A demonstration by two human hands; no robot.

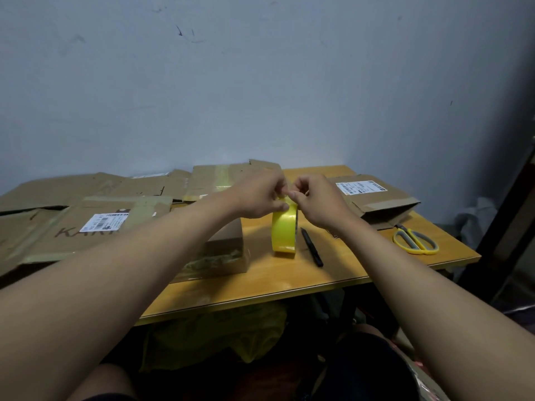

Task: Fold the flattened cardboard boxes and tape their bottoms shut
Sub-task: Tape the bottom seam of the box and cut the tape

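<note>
Pinching the top of a yellow tape roll standing on edge on the table, both hands meet: left hand and right hand, fingers curled tight. A folded box sits below the left fingers; flat cardboard lies farther left.

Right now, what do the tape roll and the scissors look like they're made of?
Tape roll: glossy yellow plastic film, judging by its sheen. Scissors: yellow and grey handles that look like moulded plastic; blades probably metal, too small to confirm.

Yellow-handled scissors, black pen — perhaps a marker, wooden table
</note>
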